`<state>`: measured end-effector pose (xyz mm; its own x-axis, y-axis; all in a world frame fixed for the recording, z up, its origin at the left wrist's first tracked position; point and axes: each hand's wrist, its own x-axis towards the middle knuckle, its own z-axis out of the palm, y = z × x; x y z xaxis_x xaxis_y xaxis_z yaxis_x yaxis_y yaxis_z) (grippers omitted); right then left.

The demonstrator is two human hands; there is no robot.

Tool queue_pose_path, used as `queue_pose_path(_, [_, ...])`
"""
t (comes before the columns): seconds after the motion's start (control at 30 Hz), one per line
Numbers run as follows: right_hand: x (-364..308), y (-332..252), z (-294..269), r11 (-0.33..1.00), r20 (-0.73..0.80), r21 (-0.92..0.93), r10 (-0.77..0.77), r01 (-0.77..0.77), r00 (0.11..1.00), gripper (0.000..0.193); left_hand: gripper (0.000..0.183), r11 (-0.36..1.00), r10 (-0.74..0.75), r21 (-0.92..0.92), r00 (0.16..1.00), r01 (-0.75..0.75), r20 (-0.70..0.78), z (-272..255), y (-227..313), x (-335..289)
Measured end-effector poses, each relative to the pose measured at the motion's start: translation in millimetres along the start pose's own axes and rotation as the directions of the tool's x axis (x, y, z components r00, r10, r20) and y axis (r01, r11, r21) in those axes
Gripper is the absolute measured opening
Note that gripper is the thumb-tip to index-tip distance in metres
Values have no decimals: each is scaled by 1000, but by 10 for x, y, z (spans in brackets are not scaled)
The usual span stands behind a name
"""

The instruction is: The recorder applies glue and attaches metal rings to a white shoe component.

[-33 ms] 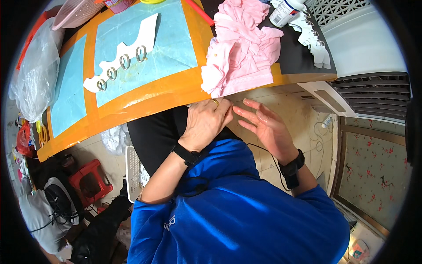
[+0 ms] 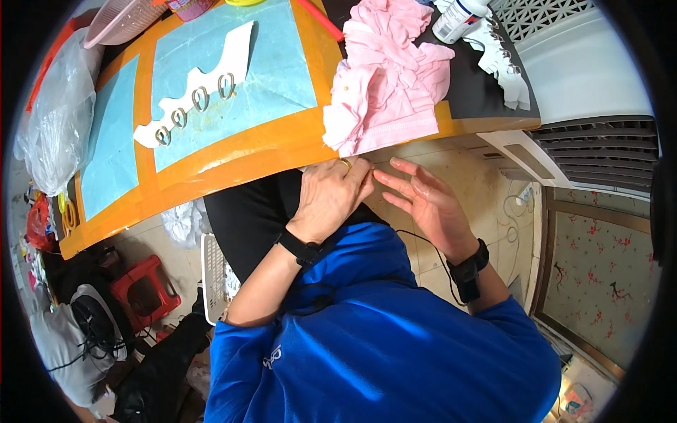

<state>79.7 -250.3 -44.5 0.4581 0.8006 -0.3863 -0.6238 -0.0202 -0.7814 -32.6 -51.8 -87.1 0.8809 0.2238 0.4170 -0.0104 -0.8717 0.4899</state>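
Note:
My left hand (image 2: pixel 330 192) is just off the table's front edge, its back turned up and its fingers curled in. A gold ring is on one finger; what the fingers hold, if anything, is hidden. A small bit of white shows beside that hand at the edge. My right hand (image 2: pixel 426 204) is close by on the right, fingers apart, with one fingertip near or touching the left fingers. Above both hands a crumpled pink cloth (image 2: pixel 395 77) lies over the table edge. Left of it, a white cut-out strip (image 2: pixel 192 83) carries several oval metal rings (image 2: pixel 201 99).
The table (image 2: pixel 247 169) has orange tape and blue sheets. A clear plastic bag (image 2: pixel 60 120) and pink basket (image 2: pixel 123 25) are at left. A white bottle (image 2: pixel 458 20) stands back right, beside another white strip (image 2: pixel 509 77). A red stool (image 2: pixel 144 292) and another person's leg (image 2: pixel 159 366) are lower left.

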Motion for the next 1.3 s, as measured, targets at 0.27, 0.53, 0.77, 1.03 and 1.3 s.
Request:
queue_pose_path(0.27, [1, -19, 39, 999, -6, -35, -1, 0, 1000, 59, 11, 985, -147, -94, 989, 145, -22, -15, 67, 12])
queue_pose_path(0.53, [-46, -4, 26, 1000, -6, -27, -7, 7, 1000, 63, 18, 869, -382, -305, 920, 389, 84, -145, -220, -53])
queue_pose_path(0.77, [-1, -49, 66, 998, 1, -62, -23, 23, 1000, 61, 22, 903, -183, -355, 965, 241, 188, -365, -10, 9])
queue_pose_path(1.03, [33, 31, 89, 949, 2, -294, -122, 117, 993, 55, 14, 994, -17, -104, 991, 31, 130, -333, 38, 50])
queue_pose_path(1.3, [32, 49, 137, 908, 6, -392, -160, 149, 987, 61, 14, 998, 41, 34, 979, -49, 197, -277, 41, 105])
